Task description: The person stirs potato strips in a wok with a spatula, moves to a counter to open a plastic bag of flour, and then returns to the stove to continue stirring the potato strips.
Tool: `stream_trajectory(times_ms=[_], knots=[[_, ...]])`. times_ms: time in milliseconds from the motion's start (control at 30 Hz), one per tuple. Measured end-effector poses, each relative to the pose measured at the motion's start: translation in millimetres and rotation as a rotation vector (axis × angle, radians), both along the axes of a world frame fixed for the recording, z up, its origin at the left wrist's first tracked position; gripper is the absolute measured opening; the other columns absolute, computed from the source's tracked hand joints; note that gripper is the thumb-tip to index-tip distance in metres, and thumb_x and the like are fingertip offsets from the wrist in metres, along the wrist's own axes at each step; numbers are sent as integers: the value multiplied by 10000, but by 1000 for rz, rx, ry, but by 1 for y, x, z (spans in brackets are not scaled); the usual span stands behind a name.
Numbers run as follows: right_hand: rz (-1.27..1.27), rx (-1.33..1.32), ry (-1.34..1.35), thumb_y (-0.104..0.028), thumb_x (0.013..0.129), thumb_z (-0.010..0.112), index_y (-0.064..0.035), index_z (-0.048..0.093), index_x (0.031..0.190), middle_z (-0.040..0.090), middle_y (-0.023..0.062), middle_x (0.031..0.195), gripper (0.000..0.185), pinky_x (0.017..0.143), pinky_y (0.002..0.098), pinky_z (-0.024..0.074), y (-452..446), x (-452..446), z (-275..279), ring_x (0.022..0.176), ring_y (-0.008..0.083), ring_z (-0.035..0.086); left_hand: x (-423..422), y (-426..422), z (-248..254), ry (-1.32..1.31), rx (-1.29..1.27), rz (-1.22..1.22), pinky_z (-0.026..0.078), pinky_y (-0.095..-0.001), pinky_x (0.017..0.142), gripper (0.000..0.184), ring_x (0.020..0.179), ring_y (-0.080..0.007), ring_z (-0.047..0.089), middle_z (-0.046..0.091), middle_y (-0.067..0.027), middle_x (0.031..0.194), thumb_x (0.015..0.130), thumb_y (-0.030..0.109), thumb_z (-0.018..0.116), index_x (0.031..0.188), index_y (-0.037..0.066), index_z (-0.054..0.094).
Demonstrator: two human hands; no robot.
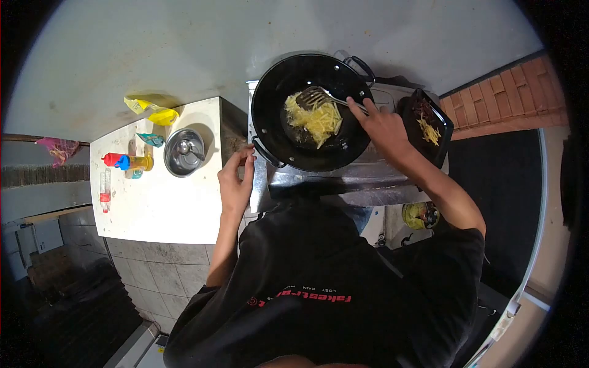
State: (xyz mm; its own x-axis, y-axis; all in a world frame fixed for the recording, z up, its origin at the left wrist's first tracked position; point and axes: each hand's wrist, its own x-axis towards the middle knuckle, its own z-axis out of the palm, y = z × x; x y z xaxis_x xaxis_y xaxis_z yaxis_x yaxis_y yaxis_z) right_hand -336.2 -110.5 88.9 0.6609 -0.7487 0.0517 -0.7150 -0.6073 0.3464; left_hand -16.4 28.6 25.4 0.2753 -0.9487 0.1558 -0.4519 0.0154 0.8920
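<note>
A black wok sits on the stove, with pale yellow potato strips piled in its middle. My right hand is closed around the handle of a metal slotted spatula, whose head rests among the strips. Near the wok's left loop handle is my left hand, its fingers bent and thumb apart. The fingertips come close to that handle; whether they touch it I cannot tell. Right of the wok, a black tray holds browned strips and some darker food.
On the white table to the left stand a steel bowl with something metal inside, a red-capped bottle, a blue-capped yellow bottle, a clear bottle and a yellow packet. A brick ledge lies at the right.
</note>
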Motion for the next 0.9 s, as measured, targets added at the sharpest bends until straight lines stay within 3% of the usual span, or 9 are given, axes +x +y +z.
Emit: stream_trajectory(times_ms=[333, 600, 900], knots=[[-130, -38, -108, -33, 789, 660, -84, 488, 1461, 566, 141, 1253, 696, 583, 360, 610, -2, -27, -12, 737, 257, 711, 1, -1, 2, -7, 19, -1, 554, -325, 838, 137, 915, -220, 744, 748, -163, 1145, 991, 51, 619, 1067, -51, 671], [-155, -108, -174, -38, 798, 635, -64, 439, 1505, 604, 132, 1056, 735, 578, 361, 611, -6, -29, -32, 763, 264, 695, 2, -2, 3, 0, 38, 5, 549, -326, 824, 165, 936, -228, 748, 756, -146, 1123, 997, 67, 614, 1106, -36, 682], [-154, -57, -158, -21, 794, 629, -85, 412, 1530, 593, 145, 1104, 770, 614, 365, 614, -2, -36, -44, 816, 289, 696, 3, -3, -1, 2, -1, 4, 548, -326, 844, 164, 946, -231, 745, 753, -154, 1115, 992, 47, 610, 1109, -39, 686]])
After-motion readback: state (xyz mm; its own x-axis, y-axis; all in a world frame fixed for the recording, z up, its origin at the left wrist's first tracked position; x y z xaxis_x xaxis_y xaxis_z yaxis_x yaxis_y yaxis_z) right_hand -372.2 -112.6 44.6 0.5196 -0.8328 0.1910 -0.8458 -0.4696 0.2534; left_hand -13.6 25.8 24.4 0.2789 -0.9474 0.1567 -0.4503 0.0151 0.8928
